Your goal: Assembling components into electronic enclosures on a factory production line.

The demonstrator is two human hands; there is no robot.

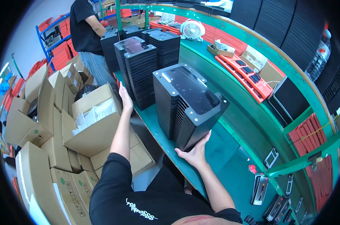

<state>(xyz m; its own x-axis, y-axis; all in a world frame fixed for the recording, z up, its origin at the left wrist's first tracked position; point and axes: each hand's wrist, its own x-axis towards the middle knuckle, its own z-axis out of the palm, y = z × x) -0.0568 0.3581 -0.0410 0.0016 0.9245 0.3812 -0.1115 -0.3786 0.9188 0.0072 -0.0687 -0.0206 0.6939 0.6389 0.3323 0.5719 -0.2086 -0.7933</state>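
A tall stack of black plastic trays (166,107) stands on the green workbench (230,165) in front of me, with a dark glossy panel (192,90) on top. My right hand (197,152) is spread against the lower near end of this stack, thumb out to the left and fingers up along its right side. My left hand (125,101) is raised with straight fingers at the bench's left edge. It is beside a second stack of black trays (140,71); whether it touches that stack I cannot tell.
More black tray stacks (164,48) stand farther back. A person (88,33) works beyond them at the left. Open cardboard boxes (98,131) crowd the floor on my left. A white fan (192,30), an orange tray (245,77) and small metal-framed parts (259,189) lie along the right.
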